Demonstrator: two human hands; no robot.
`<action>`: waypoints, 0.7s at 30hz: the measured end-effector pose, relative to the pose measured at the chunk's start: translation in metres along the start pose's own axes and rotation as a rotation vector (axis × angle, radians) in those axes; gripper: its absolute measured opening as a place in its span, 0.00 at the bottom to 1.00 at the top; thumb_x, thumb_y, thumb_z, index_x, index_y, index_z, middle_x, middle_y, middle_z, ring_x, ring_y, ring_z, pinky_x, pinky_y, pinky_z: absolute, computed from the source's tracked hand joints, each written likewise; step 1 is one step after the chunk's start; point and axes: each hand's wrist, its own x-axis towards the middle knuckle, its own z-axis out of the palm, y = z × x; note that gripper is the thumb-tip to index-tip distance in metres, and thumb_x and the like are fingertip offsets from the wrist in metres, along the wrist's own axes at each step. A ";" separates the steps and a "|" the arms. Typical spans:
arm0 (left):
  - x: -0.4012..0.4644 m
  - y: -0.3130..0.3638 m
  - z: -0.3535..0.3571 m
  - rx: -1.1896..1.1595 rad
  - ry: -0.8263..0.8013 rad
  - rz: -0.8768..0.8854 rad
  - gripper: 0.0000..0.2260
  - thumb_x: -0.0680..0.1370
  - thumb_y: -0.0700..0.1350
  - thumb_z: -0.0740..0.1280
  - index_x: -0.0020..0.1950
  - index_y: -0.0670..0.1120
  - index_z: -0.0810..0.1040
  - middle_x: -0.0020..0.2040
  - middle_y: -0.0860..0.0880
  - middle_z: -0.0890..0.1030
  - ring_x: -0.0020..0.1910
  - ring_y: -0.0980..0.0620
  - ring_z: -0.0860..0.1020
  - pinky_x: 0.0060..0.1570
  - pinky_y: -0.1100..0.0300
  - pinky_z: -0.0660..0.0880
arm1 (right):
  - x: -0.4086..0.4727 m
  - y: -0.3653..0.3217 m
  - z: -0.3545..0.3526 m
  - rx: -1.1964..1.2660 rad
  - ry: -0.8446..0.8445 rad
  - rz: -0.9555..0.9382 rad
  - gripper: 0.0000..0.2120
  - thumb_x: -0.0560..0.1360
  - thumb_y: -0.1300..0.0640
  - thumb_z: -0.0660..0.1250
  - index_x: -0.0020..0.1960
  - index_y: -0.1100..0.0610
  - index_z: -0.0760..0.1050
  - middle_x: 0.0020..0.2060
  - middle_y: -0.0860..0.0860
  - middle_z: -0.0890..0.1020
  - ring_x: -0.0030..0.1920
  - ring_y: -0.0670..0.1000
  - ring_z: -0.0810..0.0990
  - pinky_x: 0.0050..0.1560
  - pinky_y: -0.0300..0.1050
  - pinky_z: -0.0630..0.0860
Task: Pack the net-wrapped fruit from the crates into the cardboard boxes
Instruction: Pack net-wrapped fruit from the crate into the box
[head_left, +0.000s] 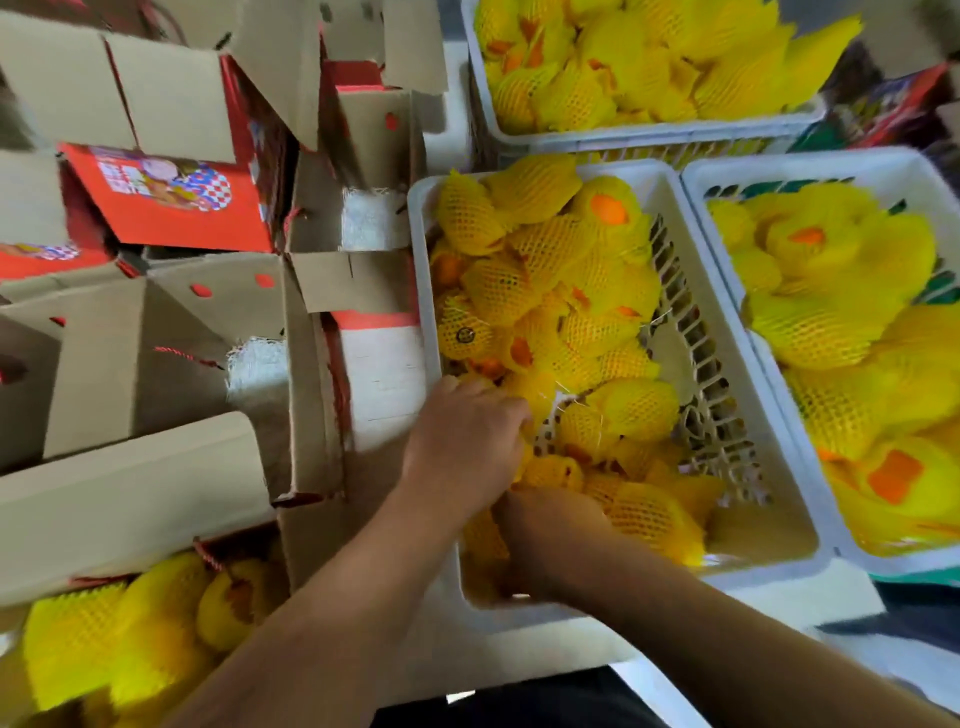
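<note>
Both hands down in the center crate (748, 566), lower middle of the frame, digging among the net-wrapped fruit (636, 408). Your left hand (465, 436) is curled over a yellow-netted piece at the crate's near-left corner; fingers buried in the pile, so can't tell how firm the hold is. Right hand (545, 525) sits just below it, mostly hidden under the left wrist & fruit; can't tell whether it holds anything.

Take one piece per hand, grip round the fruit's body, not the loose net tails, which look likely to slip off. Lift straight up past the rim, then swing left to the part-filled cardboard box (156, 519) at lower left. More open boxes wait at upper left; two more full crates at right & top.
</note>
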 end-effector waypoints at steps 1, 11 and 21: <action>-0.001 0.001 0.000 0.003 0.005 -0.010 0.11 0.79 0.51 0.62 0.56 0.54 0.82 0.52 0.54 0.84 0.56 0.49 0.77 0.56 0.52 0.65 | -0.002 0.001 0.001 0.035 0.018 0.010 0.29 0.71 0.45 0.74 0.68 0.53 0.70 0.56 0.54 0.82 0.56 0.59 0.83 0.50 0.53 0.80; -0.023 0.015 -0.015 -0.282 0.027 -0.087 0.21 0.83 0.65 0.55 0.70 0.56 0.75 0.64 0.58 0.80 0.64 0.53 0.76 0.63 0.53 0.66 | -0.023 0.054 -0.013 1.216 0.156 0.028 0.38 0.68 0.58 0.77 0.71 0.45 0.60 0.52 0.48 0.80 0.44 0.43 0.82 0.40 0.42 0.82; -0.034 0.022 -0.028 -0.761 0.188 -0.131 0.32 0.71 0.55 0.79 0.72 0.52 0.72 0.70 0.52 0.71 0.71 0.54 0.71 0.69 0.50 0.71 | 0.001 0.061 -0.061 1.905 -0.051 -0.070 0.22 0.79 0.45 0.68 0.68 0.54 0.74 0.63 0.57 0.81 0.51 0.54 0.84 0.45 0.50 0.77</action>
